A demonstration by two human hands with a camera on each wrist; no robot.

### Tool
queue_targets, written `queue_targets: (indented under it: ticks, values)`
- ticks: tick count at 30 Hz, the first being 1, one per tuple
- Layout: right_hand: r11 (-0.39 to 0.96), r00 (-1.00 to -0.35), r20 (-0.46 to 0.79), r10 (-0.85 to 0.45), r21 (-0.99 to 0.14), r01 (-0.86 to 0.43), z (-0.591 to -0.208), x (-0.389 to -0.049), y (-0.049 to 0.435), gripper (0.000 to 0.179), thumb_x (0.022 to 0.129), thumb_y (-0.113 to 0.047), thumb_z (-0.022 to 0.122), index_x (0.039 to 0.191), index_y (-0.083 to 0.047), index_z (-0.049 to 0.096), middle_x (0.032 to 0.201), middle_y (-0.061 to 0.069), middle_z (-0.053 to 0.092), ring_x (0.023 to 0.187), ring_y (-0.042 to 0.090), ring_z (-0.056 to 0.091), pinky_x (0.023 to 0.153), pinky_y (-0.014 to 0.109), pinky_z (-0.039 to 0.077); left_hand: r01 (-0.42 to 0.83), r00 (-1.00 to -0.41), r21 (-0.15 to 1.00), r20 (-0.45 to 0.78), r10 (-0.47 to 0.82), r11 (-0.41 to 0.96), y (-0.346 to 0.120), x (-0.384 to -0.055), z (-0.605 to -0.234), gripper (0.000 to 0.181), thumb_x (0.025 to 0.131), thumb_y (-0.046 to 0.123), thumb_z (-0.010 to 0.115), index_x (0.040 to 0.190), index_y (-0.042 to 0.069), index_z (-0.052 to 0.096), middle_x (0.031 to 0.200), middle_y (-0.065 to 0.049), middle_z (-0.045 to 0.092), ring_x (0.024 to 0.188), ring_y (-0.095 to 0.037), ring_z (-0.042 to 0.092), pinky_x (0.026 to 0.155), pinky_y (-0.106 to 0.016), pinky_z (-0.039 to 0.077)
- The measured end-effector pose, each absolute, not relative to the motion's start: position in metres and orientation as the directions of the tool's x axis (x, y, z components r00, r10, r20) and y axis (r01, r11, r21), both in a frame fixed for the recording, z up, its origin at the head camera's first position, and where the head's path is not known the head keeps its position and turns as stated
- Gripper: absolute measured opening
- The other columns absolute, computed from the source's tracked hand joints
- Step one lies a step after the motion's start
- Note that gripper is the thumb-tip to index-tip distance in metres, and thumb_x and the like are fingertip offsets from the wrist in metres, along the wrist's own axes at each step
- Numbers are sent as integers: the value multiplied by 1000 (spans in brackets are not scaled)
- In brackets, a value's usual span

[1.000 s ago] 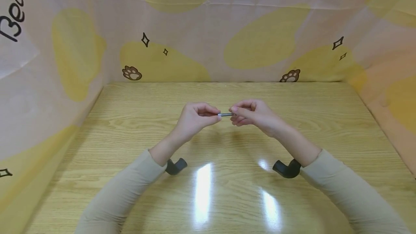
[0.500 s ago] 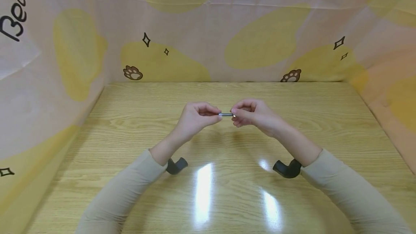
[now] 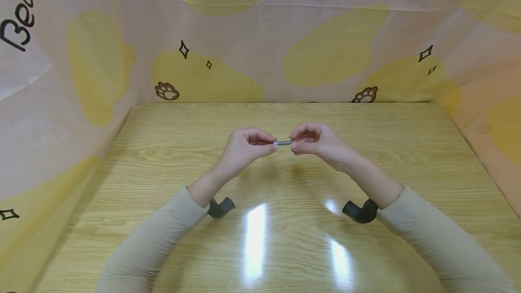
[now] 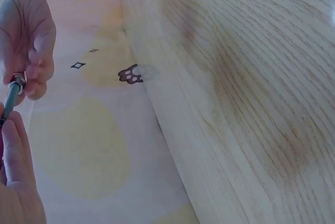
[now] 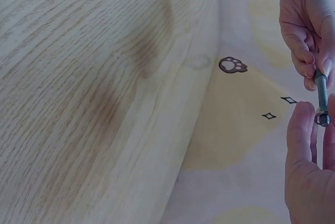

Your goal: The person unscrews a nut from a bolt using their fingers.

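Observation:
A threaded metal bolt (image 3: 283,143) is held level above the table, between the two hands. My left hand (image 3: 248,148) pinches one end of it with thumb and fingertips, which hide that end. At the other end, my right hand (image 3: 313,144) has its thumb and index fingertips about a small shiny nut (image 5: 321,118). In the right wrist view, the threaded tip pokes a little past the nut. The left wrist view also shows the nut (image 4: 18,81) on the bolt (image 4: 10,100), close against the right hand's fingers (image 4: 35,75).
Below the hands lies a wood-grain table (image 3: 195,148) with bright light reflections near its front. Patterned cloth (image 3: 244,35) walls it in at the back and both sides. Black curved pieces (image 3: 221,208) stick out by each wrist.
My right thumb has shifted down across the nut end, and the fingers have re-posed around it. The left hand and the bolt stay nearly still.

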State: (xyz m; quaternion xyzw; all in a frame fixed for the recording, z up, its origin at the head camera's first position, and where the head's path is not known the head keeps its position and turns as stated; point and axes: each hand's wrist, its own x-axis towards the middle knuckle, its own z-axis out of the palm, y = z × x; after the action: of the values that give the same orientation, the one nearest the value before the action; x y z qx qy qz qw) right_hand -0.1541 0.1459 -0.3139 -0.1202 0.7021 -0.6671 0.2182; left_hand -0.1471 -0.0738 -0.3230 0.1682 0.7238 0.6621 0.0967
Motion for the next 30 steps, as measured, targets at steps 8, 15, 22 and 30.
queue_targets:
  ticks: [8, 15, 22, 30]
  values:
    - [92, -872, -166, -460, -986, 139, -311, -154, 146, 25, 91, -8, 56, 111, 5, 50, 94, 9, 55, 78, 16, 60, 75, 29, 55, 103, -929, 992, 69, 363, 74, -73, -148, -323, 15, 80, 2, 71, 94, -4, 68, 93, -11, 68, 81, -20, 67, 77, -32, 55]
    - [48, -875, -184, -449, -982, 182, -312, -155, 147, 14, 88, 2, 59, 101, 2, 55, 85, 5, 62, 75, 13, 62, 76, 29, 54, 106, -927, 991, 70, 368, 78, -73, -147, -321, 15, 81, 1, 71, 94, -4, 68, 93, -12, 68, 82, -21, 67, 78, -32, 55]
    - [100, -874, -173, -454, -985, 143, -311, -154, 147, 31, 90, -6, 58, 117, 6, 48, 104, 14, 55, 90, 22, 59, 82, 32, 53, 104, -926, 992, 69, 370, 74, -72, -148, -322, 15, 81, 1, 71, 94, -5, 68, 92, -12, 68, 81, -21, 67, 77, -33, 55]
    - [77, -880, -156, -449, -988, 136, -307, -159, 150, 18, 83, 6, 62, 98, -1, 56, 91, 6, 58, 76, 14, 60, 75, 27, 54, 106, -926, 991, 70, 371, 77, -69, -150, -321, 15, 81, 2, 71, 94, -3, 68, 93, -11, 68, 83, -21, 67, 77, -33, 55]
